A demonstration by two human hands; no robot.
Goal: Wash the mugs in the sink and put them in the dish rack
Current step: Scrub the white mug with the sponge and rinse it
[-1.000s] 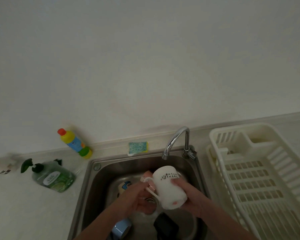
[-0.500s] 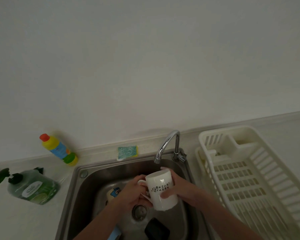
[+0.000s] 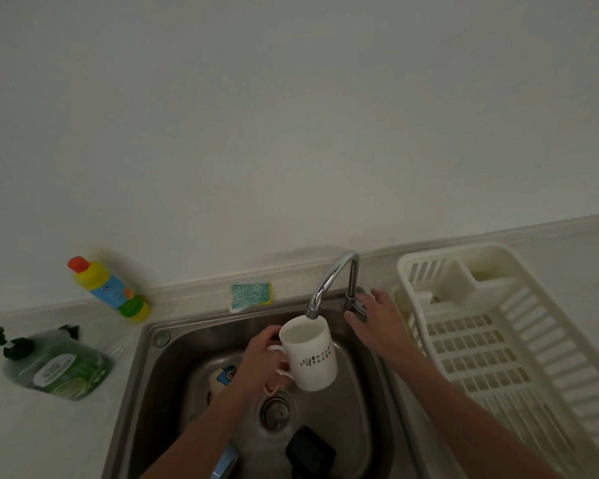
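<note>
Head view: left hand (image 3: 261, 357) grips white mug (image 3: 310, 354) by its handle, upright under the tap (image 3: 329, 281) spout, over the sink (image 3: 367, 392). Right hand (image 3: 376, 321), fingers spread, touches the tap lever. In the basin: cartoon mug (image 3: 220, 376) far left, blue mug (image 3: 223, 463) & black mug (image 3: 310, 451) near. Dish rack (image 3: 519, 340) on worktop right; sponge (image 3: 251, 295), yellow bottle (image 3: 109, 288), green soap bottle (image 3: 57, 363) left.

Crowded sink basin, open rack at three o'clock

The faucet (image 3: 332, 281) arches over the sink (image 3: 146, 375), its spout just above the held white mug (image 3: 310, 357); the right hand (image 3: 377, 323) blocks its base. Mugs (image 3: 222, 376) and a dark mug (image 3: 310, 451) clutter six o'clock. The dish rack (image 3: 519, 357) lies unobstructed.
</note>
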